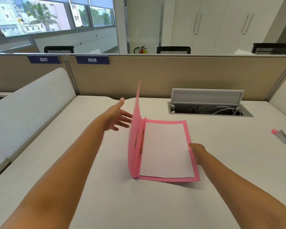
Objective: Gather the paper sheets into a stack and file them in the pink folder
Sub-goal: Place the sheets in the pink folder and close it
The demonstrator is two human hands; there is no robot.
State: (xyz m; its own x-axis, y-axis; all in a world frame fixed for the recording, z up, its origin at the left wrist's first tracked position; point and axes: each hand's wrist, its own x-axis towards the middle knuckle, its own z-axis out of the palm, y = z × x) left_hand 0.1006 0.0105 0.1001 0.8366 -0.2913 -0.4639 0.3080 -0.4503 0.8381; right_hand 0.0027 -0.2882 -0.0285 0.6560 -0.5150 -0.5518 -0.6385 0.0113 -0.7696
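Note:
The pink folder (pixel 191 142) lies open in the middle of the white desk. Its front cover (pixel 136 123) stands almost upright on the left side. A stack of white paper sheets (pixel 167 149) lies flat inside on the back cover, next to the metal fastener by the spine. My left hand (pixel 118 117) is spread open just left of the raised cover, fingertips at or near its outer face. My right hand (pixel 197 152) rests on the right edge of the paper stack and folder, fingers pressed down; they are partly hidden.
A pink stapler (pixel 281 137) lies at the right of the desk. An open cable hatch (pixel 210 109) with white cables sits behind the folder. Beige partition panels (pixel 172 75) close off the back. White side dividers stand left and right.

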